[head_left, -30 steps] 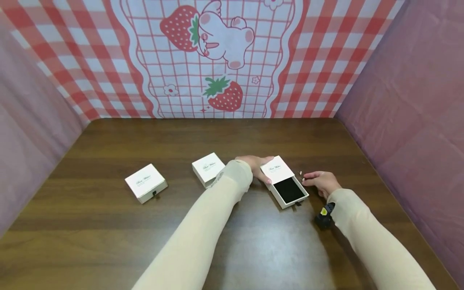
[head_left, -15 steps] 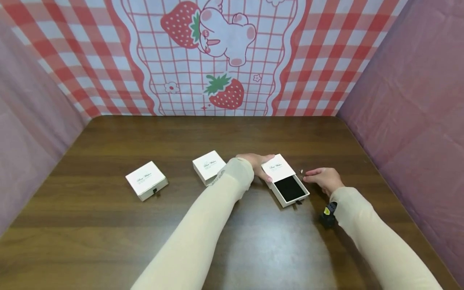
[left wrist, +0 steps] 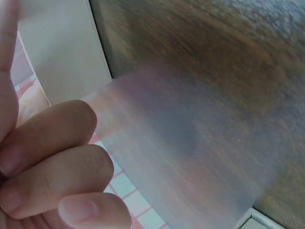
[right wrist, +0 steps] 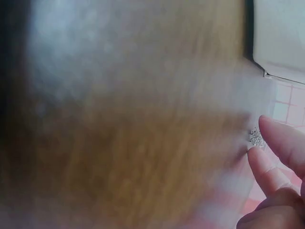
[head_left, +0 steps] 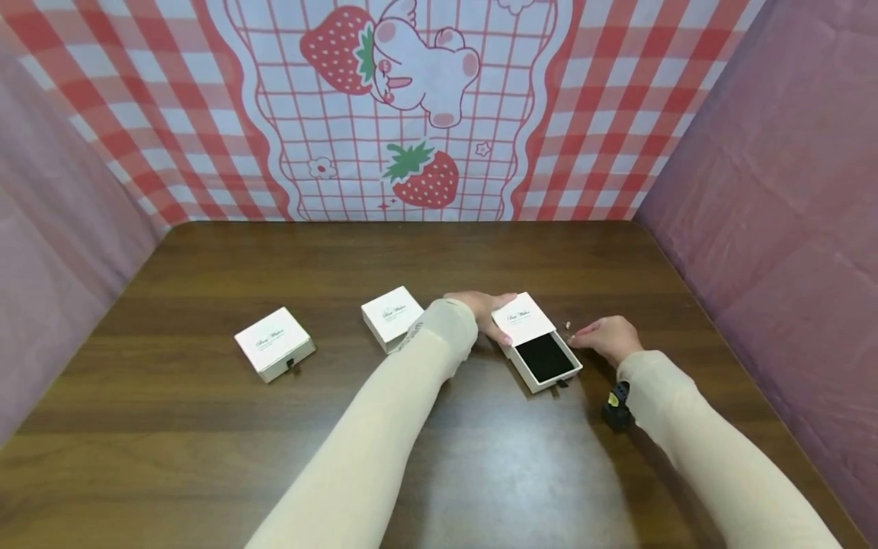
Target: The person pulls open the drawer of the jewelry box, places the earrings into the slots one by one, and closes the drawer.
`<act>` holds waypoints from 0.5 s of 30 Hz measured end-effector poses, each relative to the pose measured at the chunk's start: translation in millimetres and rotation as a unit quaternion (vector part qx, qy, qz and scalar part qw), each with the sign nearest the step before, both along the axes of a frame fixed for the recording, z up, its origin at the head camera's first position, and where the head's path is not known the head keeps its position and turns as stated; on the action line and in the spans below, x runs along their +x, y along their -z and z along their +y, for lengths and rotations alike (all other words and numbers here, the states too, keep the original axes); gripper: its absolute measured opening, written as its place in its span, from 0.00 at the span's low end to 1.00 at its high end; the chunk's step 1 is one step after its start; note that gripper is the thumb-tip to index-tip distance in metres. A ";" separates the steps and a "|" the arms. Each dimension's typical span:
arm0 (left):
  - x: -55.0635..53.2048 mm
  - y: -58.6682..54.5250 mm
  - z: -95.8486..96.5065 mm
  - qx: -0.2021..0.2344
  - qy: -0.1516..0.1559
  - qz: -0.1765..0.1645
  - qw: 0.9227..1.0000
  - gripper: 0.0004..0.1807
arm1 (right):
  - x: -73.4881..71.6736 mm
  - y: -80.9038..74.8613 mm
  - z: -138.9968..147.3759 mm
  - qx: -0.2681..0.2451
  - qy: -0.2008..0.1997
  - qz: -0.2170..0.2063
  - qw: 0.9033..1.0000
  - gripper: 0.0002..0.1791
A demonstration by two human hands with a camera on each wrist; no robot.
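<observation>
My left hand (head_left: 482,311) grips the white sleeve of a drawer-style gift box (head_left: 523,320), thumb and index finger at opposite edges. The box's drawer (head_left: 575,371) is pulled partly out toward me, showing a black padded insert (head_left: 544,357). In the left wrist view the other fingers (left wrist: 52,138) are curled beside the sleeve (left wrist: 66,52). Just right of the box, my right hand (head_left: 610,338) is low over the table. Its thumb and index fingertip pinch a small sparkling earring (right wrist: 256,137) in the right wrist view. Another tiny shiny piece (head_left: 568,325) lies just beyond those fingertips.
Two closed white gift boxes stand to the left: one box (head_left: 392,314) partly behind my left forearm, another box (head_left: 274,343) farther left. The brown wooden table (head_left: 206,457) is bounded by a checked strawberry cloth (head_left: 425,179) behind and pink fabric (head_left: 768,191) at the right.
The right fingertips have drawn together near the small shiny pieces, covering more of the nearer one. The left hand and the half-pulled box stay in place.
</observation>
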State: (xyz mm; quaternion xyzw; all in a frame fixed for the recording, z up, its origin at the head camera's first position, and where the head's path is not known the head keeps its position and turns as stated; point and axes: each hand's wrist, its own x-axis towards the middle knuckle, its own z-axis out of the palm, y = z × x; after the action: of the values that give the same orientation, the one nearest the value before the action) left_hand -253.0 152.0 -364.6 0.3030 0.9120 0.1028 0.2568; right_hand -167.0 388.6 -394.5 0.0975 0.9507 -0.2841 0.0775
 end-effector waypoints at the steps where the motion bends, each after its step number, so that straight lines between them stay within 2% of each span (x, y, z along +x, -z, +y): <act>1: -0.2 -0.1 -0.4 0.000 0.000 0.001 1.000 0.52 | -0.9 -0.8 -0.9 0.014 -0.007 -0.001 1.000 0.17; 6: -0.9 0.1 -1.2 -0.001 -0.001 0.001 1.000 0.52 | -4.1 -3.9 -4.4 0.051 -0.021 -0.010 0.998 0.17; 15: -0.7 1.2 -0.9 0.003 0.000 -0.006 1.000 0.52 | -2.8 -3.1 -4.6 0.050 -0.025 -0.004 0.998 0.16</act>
State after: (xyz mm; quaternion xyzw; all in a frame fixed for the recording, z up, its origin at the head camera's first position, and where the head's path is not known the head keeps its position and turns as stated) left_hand -253.8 151.1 -365.7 0.3032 0.9099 0.1075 0.2618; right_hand -169.8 384.0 -391.4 0.0783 0.9656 -0.2334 0.0837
